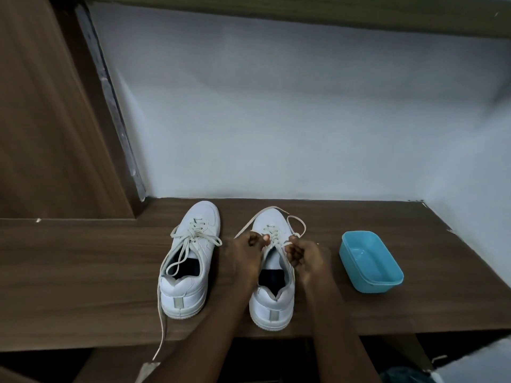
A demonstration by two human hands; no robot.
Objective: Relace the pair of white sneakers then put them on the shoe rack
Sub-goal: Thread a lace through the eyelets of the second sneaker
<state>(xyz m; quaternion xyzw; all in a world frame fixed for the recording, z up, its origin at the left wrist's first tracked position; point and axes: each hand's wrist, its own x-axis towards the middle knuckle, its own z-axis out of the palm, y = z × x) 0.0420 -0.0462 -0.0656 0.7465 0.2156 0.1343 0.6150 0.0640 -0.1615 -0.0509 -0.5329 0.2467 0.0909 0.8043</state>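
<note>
Head view. Pair on the tabletop (pixel 83 272), toes to the wall.
- Left-side sneaker (pixel 188 261): laced, ends loose, one trailing off the front edge.
- Right-side sneaker (pixel 272 297): being laced. Left hand (pixel 243 255) and right hand (pixel 302 255) each pinch a strand of its lace (pixel 249 223) above the upper eyelets. Forearms flank the heel.
- Judgement: lacing is near the top. Next: thread the last eyelets and even the ends.

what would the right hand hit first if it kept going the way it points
Probably the right sneaker, at its laces: the right hand, pinching one, points forward-left over it. Depth is unclear.
</note>
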